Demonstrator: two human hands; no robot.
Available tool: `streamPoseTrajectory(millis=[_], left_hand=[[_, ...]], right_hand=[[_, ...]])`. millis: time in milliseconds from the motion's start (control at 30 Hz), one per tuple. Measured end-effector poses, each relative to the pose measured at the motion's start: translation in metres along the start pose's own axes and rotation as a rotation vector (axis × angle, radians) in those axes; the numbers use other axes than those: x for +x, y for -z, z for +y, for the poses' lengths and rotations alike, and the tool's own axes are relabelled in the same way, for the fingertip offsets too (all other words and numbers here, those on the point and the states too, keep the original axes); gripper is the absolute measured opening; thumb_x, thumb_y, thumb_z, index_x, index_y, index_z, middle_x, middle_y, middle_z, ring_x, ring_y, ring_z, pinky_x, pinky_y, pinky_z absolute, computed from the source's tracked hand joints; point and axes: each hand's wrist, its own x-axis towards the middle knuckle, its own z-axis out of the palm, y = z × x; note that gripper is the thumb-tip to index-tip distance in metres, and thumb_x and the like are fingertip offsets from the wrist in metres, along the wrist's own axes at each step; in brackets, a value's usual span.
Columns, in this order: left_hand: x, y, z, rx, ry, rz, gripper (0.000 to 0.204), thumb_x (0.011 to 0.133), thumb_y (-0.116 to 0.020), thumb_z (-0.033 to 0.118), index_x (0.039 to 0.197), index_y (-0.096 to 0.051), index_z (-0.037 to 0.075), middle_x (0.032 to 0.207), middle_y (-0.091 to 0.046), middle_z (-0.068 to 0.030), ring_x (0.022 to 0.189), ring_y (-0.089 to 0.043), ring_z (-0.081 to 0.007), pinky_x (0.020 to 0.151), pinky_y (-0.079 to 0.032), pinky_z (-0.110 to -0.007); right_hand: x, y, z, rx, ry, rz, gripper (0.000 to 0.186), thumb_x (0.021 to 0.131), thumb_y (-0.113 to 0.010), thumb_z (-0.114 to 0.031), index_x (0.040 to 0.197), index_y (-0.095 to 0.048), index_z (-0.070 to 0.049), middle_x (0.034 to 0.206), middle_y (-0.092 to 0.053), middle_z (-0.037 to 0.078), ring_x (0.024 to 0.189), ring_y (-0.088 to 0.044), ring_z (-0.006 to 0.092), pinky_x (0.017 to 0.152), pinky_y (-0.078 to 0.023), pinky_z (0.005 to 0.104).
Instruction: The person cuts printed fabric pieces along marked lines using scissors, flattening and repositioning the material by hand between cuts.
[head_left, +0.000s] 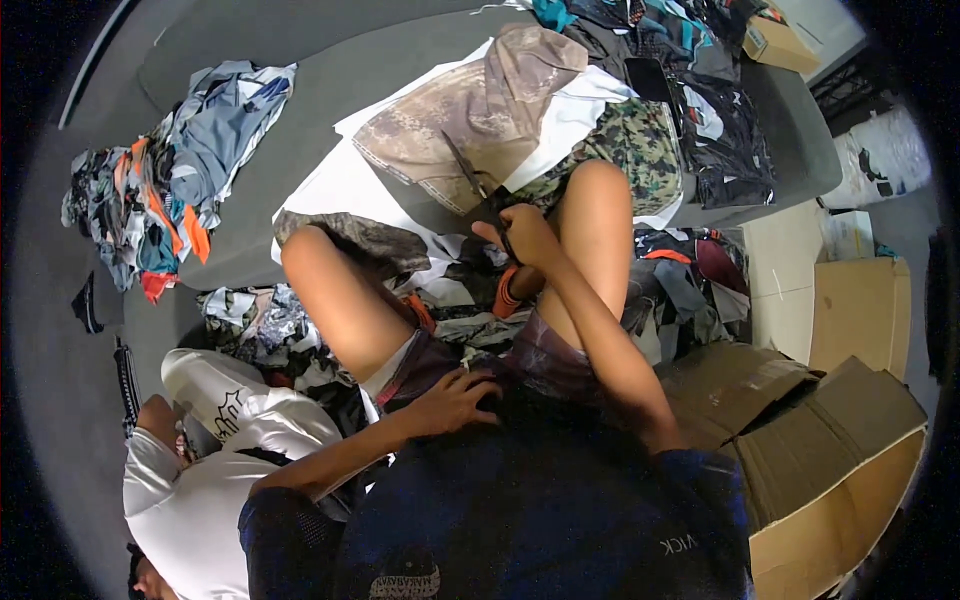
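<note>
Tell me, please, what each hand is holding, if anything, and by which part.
The right hand holds scissors by the handles. The left hand is near the shorts; whether it holds anything cannot be told.

Shows a long grey sofa [340, 105] across the upper middle, pale floor tiles [784, 262] at right, dark grey floor [50, 340] at far left.
</note>
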Motion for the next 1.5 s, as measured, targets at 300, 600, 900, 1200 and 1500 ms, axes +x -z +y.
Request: streamPoseTrajectory(millis=[300, 600, 900, 1200, 1500], left_hand=[[0.003, 0.013, -0.014, 0.051, -0.051, -0.314, 0.045, 0.085, -0.054, 0.032, 0.129, -0.05, 0.025, 0.148, -0.033, -0.0024, 0.137, -0.029, -0.0263, 0.105, -0.032, -0.043], [0.008, -0.022, -0.002, 0.138, -0.005, 0.188, 0.035, 0.091, -0.053, 0.027, 0.125, -0.055, 0.017, 0.143, -0.035, -0.0046, 0.132, -0.033, -0.0251, 0.103, -0.033, -0.041], [0.013, 0.019, -0.009, -0.405, 0.118, -0.178, 0.032, 0.092, -0.053, 0.027, 0.121, -0.051, 0.014, 0.129, -0.044, -0.0058, 0.117, -0.039, -0.0243, 0.1, -0.031, -0.038], [0.012, 0.019, -0.046, -0.96, -0.204, -0.456, 0.027, 0.09, -0.044, 0.01, 0.117, -0.051, 0.008, 0.125, -0.044, -0.0109, 0.111, -0.039, -0.029, 0.101, -0.026, -0.04], [0.048, 0.032, -0.045, -1.089, -0.306, -0.341, 0.031, 0.092, -0.037, 0.0, 0.113, -0.059, 0.005, 0.124, -0.048, -0.0107, 0.106, -0.045, -0.027, 0.093, -0.037, -0.039]], right_hand=[[0.002, -0.003, 0.004, -0.022, 0.017, 0.016, 0.057, 0.076, -0.074, -0.042, 0.053, -0.048, 0.003, 0.046, -0.043, 0.012, 0.043, -0.034, 0.0281, 0.048, -0.035, 0.0396], [-0.001, 0.003, 0.001, -0.009, 0.006, -0.012, 0.054, 0.078, -0.073, -0.04, 0.057, -0.051, 0.004, 0.047, -0.043, 0.013, 0.044, -0.035, 0.0268, 0.048, -0.035, 0.0393], [-0.001, 0.001, -0.01, 0.047, -0.187, -0.045, 0.057, 0.078, -0.077, -0.036, 0.052, -0.042, 0.001, 0.047, -0.035, 0.007, 0.046, -0.028, 0.019, 0.047, -0.032, 0.0343], [-0.001, -0.006, 0.001, -0.015, -0.11, 0.002, 0.054, 0.079, -0.077, -0.031, 0.052, -0.043, 0.001, 0.049, -0.033, 0.004, 0.047, -0.027, 0.0172, 0.046, -0.031, 0.0334], [-0.002, -0.003, -0.002, 0.074, -0.004, 0.051, 0.044, 0.082, -0.074, -0.028, 0.058, -0.051, 0.001, 0.05, -0.039, 0.004, 0.047, -0.03, 0.016, 0.046, -0.033, 0.0317]])
